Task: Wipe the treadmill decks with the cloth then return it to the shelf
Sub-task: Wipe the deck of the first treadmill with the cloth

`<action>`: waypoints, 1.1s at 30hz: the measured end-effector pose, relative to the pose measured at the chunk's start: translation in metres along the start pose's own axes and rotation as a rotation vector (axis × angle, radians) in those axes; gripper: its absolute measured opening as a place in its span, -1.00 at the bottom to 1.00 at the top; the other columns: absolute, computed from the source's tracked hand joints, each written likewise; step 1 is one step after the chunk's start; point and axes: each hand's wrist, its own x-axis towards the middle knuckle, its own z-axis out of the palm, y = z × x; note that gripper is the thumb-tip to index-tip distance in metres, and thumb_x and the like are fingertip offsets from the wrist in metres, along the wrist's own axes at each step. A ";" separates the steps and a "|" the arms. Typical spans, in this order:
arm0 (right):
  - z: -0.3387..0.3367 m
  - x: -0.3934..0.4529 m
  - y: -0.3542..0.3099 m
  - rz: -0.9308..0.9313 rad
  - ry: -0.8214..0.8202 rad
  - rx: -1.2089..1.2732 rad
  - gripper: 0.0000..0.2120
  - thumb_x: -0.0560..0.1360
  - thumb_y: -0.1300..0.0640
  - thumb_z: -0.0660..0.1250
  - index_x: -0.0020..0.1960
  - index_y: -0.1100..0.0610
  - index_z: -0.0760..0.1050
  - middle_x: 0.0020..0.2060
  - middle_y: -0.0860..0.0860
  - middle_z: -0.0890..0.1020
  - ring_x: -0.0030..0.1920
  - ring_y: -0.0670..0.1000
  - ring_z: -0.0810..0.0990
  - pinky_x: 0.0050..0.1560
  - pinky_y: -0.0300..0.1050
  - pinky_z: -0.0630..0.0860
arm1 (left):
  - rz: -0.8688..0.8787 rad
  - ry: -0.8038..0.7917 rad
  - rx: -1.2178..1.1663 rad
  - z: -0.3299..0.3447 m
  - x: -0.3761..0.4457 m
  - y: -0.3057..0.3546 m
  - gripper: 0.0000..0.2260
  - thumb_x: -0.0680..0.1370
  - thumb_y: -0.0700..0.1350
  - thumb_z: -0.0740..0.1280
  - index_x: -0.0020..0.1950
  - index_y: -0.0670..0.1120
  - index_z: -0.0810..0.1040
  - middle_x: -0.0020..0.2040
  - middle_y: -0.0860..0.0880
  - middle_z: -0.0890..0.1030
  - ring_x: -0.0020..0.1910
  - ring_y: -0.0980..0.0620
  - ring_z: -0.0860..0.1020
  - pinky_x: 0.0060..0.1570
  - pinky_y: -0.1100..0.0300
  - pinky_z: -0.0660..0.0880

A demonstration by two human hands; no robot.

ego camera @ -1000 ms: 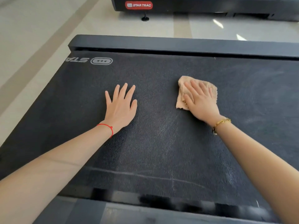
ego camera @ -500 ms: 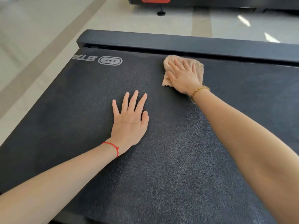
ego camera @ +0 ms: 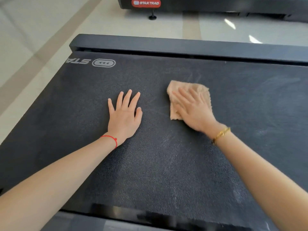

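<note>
Cloth (ego camera: 190, 99): we see a small tan rag, crumpled and soft, lying on the treadmill belt (ego camera: 166, 164) right of its middle and nearer the far edge than the near one; its left and far margins poke out from under the hand.

Right hand (ego camera: 194, 112): laid flat on top of the rag, fingers spread and a little blurred; we judge it presses rather than clasps, so nothing is pinched between fingers and thumb.

Left hand (ego camera: 124, 114): empty, palm down, fingers fanned on the bare belt just left of the rag and apart from it; it looks to us like a brace for the lean.

Handling: we expect the rag to be light and limp, with no stiffness of its own; it will bunch and fold under a push; the belt is pebbled and likely grippy, so the fabric may drag and roll at its leading edge.

Where to hold: for wiping, we would keep the flat palm over the middle so the rag stays spread; for carrying it to the shelf, we would gather the loose left margin and bunch it into the fist.

Belt state: faint pale streaks show to the right of the rag and toward the near right corner; we judge wiping is unfinished there.

Shelf: not in view.
</note>
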 end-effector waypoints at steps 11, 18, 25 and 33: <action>-0.004 -0.099 0.018 0.099 0.048 0.001 -0.51 0.64 -0.13 0.01 0.56 -0.12 0.09 0.58 -0.08 0.05 0.58 0.10 -0.10 0.55 0.12 -0.18 | 0.002 -0.051 -0.050 -0.010 -0.029 -0.001 -0.52 0.69 0.05 -0.02 0.62 0.06 0.02 0.63 -0.01 0.03 0.60 -0.04 -0.06 0.53 -0.23 -0.14; 0.009 -0.093 -0.042 0.070 0.018 -0.028 -0.52 0.66 -0.12 -0.05 0.57 -0.16 0.00 0.58 -0.10 0.01 0.57 0.16 -0.13 0.52 0.23 -0.20 | 0.030 -0.065 -0.043 -0.012 -0.067 -0.007 -0.51 0.69 0.05 -0.04 0.62 0.07 -0.02 0.63 0.03 0.00 0.60 0.00 -0.10 0.54 -0.20 -0.14; 0.027 -0.172 -0.084 -0.326 -0.049 -0.027 -0.52 0.66 -0.16 -0.07 0.56 -0.18 0.03 0.56 -0.17 0.07 0.58 0.06 -0.12 0.55 0.10 -0.20 | 0.055 -0.022 -0.048 -0.016 -0.086 -0.007 -0.52 0.69 0.00 0.03 0.62 0.03 0.06 0.62 0.01 0.05 0.60 -0.02 -0.05 0.54 -0.19 -0.10; 0.012 -0.152 -0.052 0.019 0.004 0.000 -0.51 0.65 -0.13 0.00 0.56 -0.19 0.00 0.57 -0.15 0.00 0.58 0.07 -0.16 0.55 0.09 -0.22 | 0.030 -0.029 -0.028 -0.019 -0.090 0.000 -0.53 0.69 0.00 -0.01 0.62 0.03 0.04 0.62 0.00 0.05 0.60 -0.02 -0.05 0.54 -0.18 -0.10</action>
